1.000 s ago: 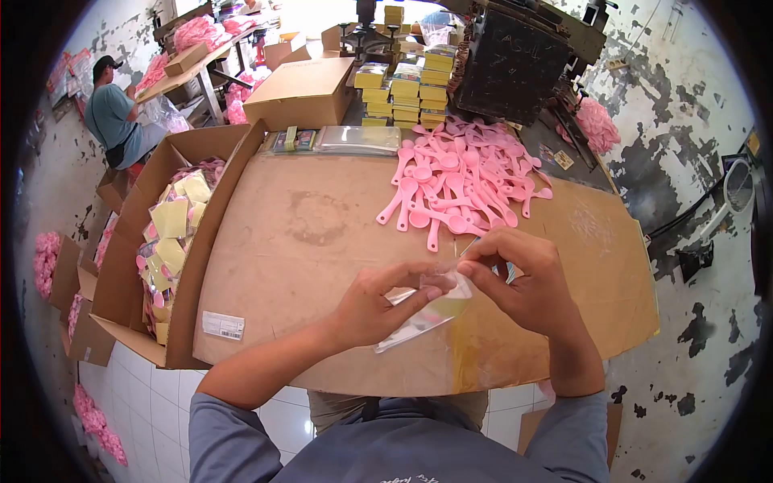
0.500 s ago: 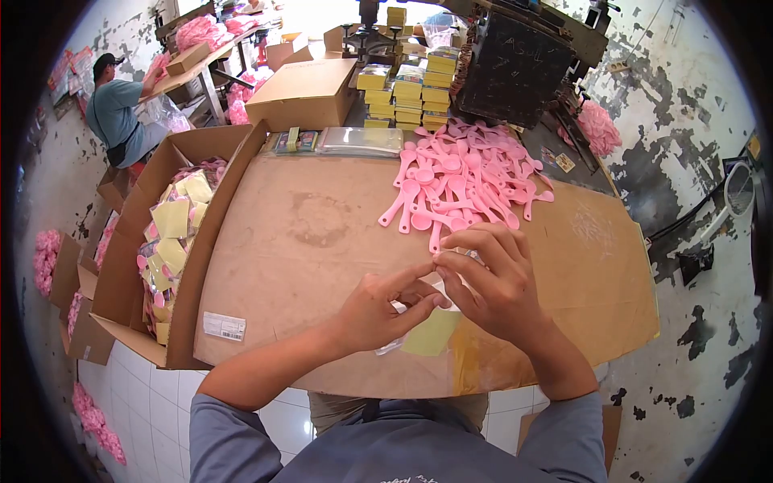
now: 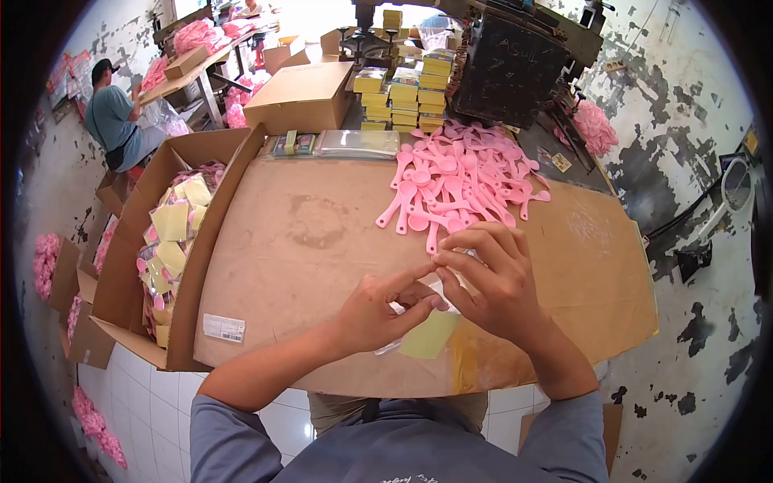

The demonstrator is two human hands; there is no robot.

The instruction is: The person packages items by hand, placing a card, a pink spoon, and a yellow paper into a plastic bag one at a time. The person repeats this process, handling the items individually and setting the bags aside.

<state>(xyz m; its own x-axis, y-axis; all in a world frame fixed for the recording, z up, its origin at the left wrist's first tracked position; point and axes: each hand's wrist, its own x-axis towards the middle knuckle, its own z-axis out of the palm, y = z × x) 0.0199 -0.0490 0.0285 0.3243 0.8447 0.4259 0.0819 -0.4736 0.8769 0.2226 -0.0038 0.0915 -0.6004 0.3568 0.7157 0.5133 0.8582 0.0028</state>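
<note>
My left hand (image 3: pixel 386 310) and my right hand (image 3: pixel 491 278) meet over the front middle of the cardboard-covered table (image 3: pixel 298 282). Fingers of both pinch a clear plastic bag (image 3: pixel 389 347), which hangs low between them and is partly hidden by the hands. A pale yellow card (image 3: pixel 429 336) shows in or behind the bag, below my fingers. Just beyond my fingertips lies a heap of pink plastic spoons (image 3: pixel 463 173); the handle of one spoon (image 3: pixel 432 238) points at my right fingertips.
An open carton (image 3: pixel 229 185) at the left holds packed cards and spoons. Behind are clear sleeves (image 3: pixel 357 143), a closed box (image 3: pixel 298 97), card stacks (image 3: pixel 403 101) and a black machine (image 3: pixel 511 68). A seated person (image 3: pixel 117 117) works far left.
The view has shifted very slightly. Both hands keep nearly the same pose at the bag.
</note>
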